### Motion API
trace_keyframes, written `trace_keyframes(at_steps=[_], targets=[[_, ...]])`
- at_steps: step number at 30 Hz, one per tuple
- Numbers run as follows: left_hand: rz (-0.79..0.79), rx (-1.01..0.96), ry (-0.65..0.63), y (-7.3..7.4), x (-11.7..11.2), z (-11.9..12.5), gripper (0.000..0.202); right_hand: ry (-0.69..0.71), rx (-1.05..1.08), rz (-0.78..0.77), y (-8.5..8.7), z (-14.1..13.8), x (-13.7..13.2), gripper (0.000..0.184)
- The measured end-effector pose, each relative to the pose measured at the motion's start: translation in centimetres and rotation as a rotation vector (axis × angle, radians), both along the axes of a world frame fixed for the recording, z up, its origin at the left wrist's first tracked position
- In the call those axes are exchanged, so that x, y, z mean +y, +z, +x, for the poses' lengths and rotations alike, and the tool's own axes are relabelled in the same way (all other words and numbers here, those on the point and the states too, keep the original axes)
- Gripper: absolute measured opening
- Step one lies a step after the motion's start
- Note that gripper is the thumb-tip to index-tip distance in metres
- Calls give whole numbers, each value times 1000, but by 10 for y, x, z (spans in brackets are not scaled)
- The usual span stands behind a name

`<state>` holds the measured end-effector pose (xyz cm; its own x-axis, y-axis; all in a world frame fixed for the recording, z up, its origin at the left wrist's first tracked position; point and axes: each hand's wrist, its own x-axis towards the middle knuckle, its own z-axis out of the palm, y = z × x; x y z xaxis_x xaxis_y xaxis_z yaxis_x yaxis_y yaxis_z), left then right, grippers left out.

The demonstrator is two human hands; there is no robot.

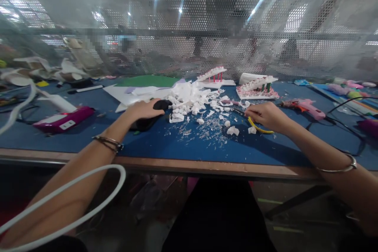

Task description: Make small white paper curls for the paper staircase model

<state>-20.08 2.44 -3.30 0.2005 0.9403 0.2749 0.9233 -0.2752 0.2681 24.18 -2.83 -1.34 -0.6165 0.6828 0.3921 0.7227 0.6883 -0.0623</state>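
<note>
My left hand (143, 110) lies on a black object (153, 116) on the blue table top (177, 141), fingers curled over it. My right hand (265, 115) is closed round a yellow-handled tool (260, 128), likely scissors, whose tip points left toward a heap of white foam scraps (189, 100). Small white crumbs are scattered between my hands.
Two small white foam models with red and green posts (214, 76) (256, 86) stand behind the scraps. A pink glue gun (307, 107) with a black cable lies at right, a magenta box (63, 119) at left. White and green sheets (147, 82) lie at the back. A perforated screen backs the table.
</note>
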Motion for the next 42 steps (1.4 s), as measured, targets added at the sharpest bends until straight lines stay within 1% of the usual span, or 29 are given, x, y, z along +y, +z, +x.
trace_keyframes(at_steps=[3,4,6,9,10,12,14,15,16,17,18,19,21,22,23,25,28,32,38,40,42], targets=[[-25,95,203,1,-1,7,65,-20,-59,23,-1,1,1,36],[-33,124,243,3,-2,10,69,-34,-95,28,-2,1,2,37],[-39,178,281,8,-6,18,75,-64,-175,24,-4,1,6,38],[32,223,236,20,-20,40,82,-97,-266,-2,-3,-1,18,31],[81,234,189,23,-27,52,82,-105,-288,-9,-1,-3,23,28],[160,259,38,27,-42,84,74,-121,-333,-21,7,-7,36,26],[188,292,-159,28,-55,122,60,-137,-368,-25,16,-14,50,23],[187,317,-280,26,-59,142,52,-150,-379,-23,21,-19,58,23],[209,357,-412,24,-62,160,45,-162,-390,-22,24,-24,66,22],[235,398,-493,22,-63,176,40,-174,-405,-27,26,-30,73,21],[249,446,-556,19,-63,190,40,-192,-418,-34,26,-36,81,22],[249,487,-586,16,-61,201,46,-215,-429,-40,24,-42,87,27],[217,522,-649,11,-54,214,50,-262,-444,-56,17,-53,98,33],[209,522,-671,9,-50,218,49,-276,-453,-65,11,-58,102,31],[201,516,-690,7,-46,219,46,-279,-462,-76,6,-62,105,33],[194,495,-709,2,-40,219,39,-294,-470,-87,-3,-69,107,32],[189,466,-714,-3,-36,216,34,-324,-463,-86,-7,-76,106,33],[181,447,-732,-3,-34,212,29,-355,-432,-48,1,-78,103,34],[177,406,-727,-1,-32,212,23,-370,-417,-6,23,-70,101,33],[188,390,-703,1,-34,212,20,-369,-404,25,30,-64,96,33],[221,360,-635,3,-36,213,21,-354,-386,65,37,-57,88,32]])
